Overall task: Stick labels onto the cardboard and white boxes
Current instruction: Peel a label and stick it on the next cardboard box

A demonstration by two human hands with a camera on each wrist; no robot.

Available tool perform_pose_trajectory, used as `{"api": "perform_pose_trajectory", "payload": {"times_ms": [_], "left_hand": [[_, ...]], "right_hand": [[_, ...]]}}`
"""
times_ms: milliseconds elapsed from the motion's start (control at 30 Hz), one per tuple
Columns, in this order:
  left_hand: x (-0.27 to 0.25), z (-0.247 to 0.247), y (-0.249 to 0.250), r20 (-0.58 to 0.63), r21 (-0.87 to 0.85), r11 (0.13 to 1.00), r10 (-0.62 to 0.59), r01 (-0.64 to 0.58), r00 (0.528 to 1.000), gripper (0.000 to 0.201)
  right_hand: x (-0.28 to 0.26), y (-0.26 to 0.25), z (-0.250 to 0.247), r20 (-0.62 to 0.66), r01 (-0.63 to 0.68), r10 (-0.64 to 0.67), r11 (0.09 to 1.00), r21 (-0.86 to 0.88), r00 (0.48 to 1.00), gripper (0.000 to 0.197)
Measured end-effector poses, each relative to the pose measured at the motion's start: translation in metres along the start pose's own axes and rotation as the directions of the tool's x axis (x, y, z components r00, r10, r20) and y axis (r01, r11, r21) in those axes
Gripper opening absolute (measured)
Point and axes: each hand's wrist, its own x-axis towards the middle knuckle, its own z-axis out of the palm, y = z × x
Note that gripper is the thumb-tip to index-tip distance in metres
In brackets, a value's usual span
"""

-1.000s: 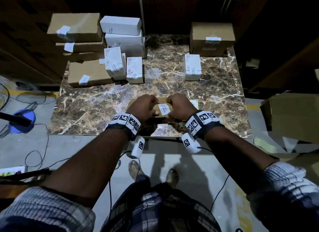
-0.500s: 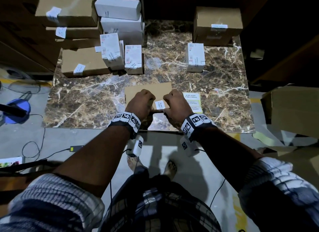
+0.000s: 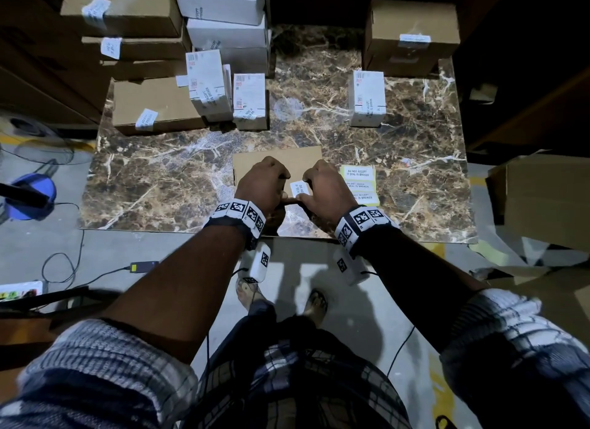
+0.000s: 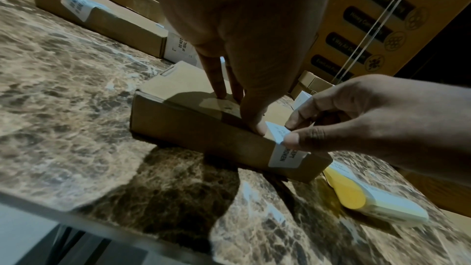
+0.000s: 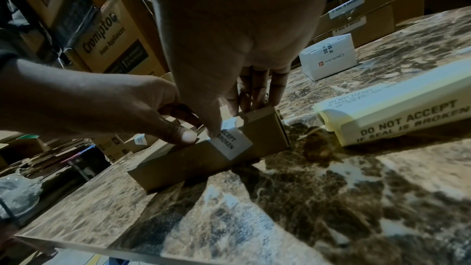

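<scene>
A flat cardboard box (image 3: 277,161) (image 4: 183,86) (image 5: 262,128) lies near the front edge of the marble table (image 3: 166,185). A white label (image 3: 299,187) (image 4: 285,156) (image 5: 230,143) is folded over the box's near top edge. My left hand (image 3: 262,185) (image 4: 239,108) presses its fingertips on the box top, with its thumb on the edge beside the label. My right hand (image 3: 325,189) (image 4: 290,130) (image 5: 215,130) pinches the label's fold over that edge between thumb and forefinger. A yellow-backed label sheet (image 3: 359,185) (image 5: 397,116) lies just right of the box.
Labelled cardboard boxes (image 3: 153,106) and white boxes (image 3: 249,99) are stacked at the back left. One white box (image 3: 365,98) and a cardboard box (image 3: 412,32) stand at the back right. A big carton (image 3: 549,198) sits off the table's right side. Cables (image 3: 60,269) lie on the floor.
Both hands have stayed on the box at the label. The two thumbs have drawn together along the near edge. More of the box top and the label sheet shows as the head view shifted.
</scene>
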Motion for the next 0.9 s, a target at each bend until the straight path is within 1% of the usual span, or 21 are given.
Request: {"api": "perform_pose_trajectory", "payload": {"times_ms": [200,333,433,500,800,900], "left_hand": [[-0.0003,-0.0037,0.0043,0.005,0.021,0.999,-0.029,0.029,1.0,0.04],[-0.0006,-0.0052,0.005,0.009,0.027,0.999,-0.034,0.033,0.999,0.04],[-0.0007,-0.005,0.0056,0.009,0.019,0.999,-0.033,0.032,0.999,0.04],[-0.0008,-0.0048,0.0061,0.011,0.019,0.999,-0.036,0.035,0.999,0.04],[0.0001,-0.0031,0.0061,0.006,0.014,0.999,-0.041,0.041,0.999,0.04],[-0.0001,-0.0038,0.0068,0.007,0.012,0.999,-0.044,0.044,0.999,0.038]], "right_hand": [[0.0024,-0.0029,-0.0004,-0.005,-0.018,0.018,1.0,-0.006,1.0,0.047],[0.0037,-0.0047,-0.0029,0.025,-0.022,0.022,0.999,-0.036,0.999,0.041],[0.0023,-0.0029,-0.0017,-0.003,-0.023,0.023,1.0,-0.01,1.0,0.049],[0.0016,-0.0029,-0.0007,-0.004,-0.015,0.015,1.0,-0.024,1.0,0.051],[0.0022,-0.0051,-0.0004,-0.021,-0.025,0.025,0.999,-0.022,0.999,0.038],[0.0028,-0.0072,0.0004,-0.011,-0.023,0.022,0.998,-0.053,1.0,0.029]]}}
